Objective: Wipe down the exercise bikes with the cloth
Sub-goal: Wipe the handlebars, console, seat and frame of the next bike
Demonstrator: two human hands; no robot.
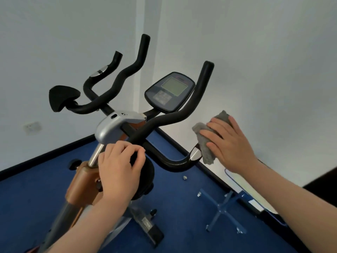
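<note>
Right hand (pixel 228 143), fingers flat over the cloth (pixel 205 141), sits at the near handlebar's (pixel 175 161) upturned right end, apparently covering it; left hand (pixel 119 168) grips a black pad lower down.

White walls (pixel 255 52) meet blue carpet (pixel 27 198) along a black skirting board (pixel 45 156), evenly lit.
</note>
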